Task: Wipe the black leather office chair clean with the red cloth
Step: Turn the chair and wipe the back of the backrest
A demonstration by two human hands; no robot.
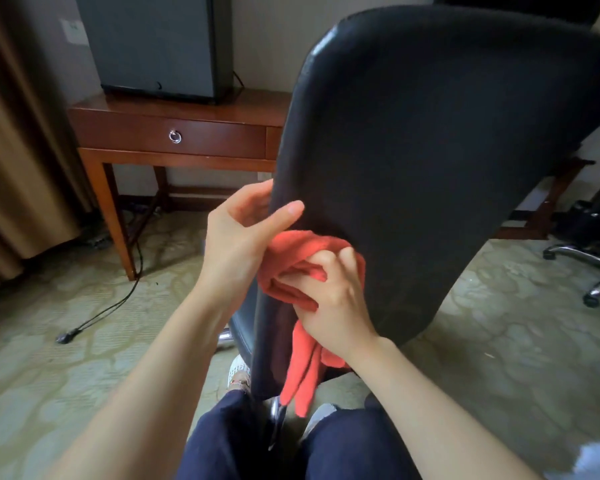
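Fingers of the left hand (236,233) are hidden behind the black leather chair (430,133). The right hand (336,299) covers part of the red cloth (302,251). At the right edge, possibly a second chair (589,261), cropped.

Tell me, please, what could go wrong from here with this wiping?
The red cloth is bunched in the right hand, with a tail hanging loose; little cloth may meet the leather, and the tail could snag below. Only the left hand steadies the chair, gripping its edge, so firm strokes might swing or tilt it.
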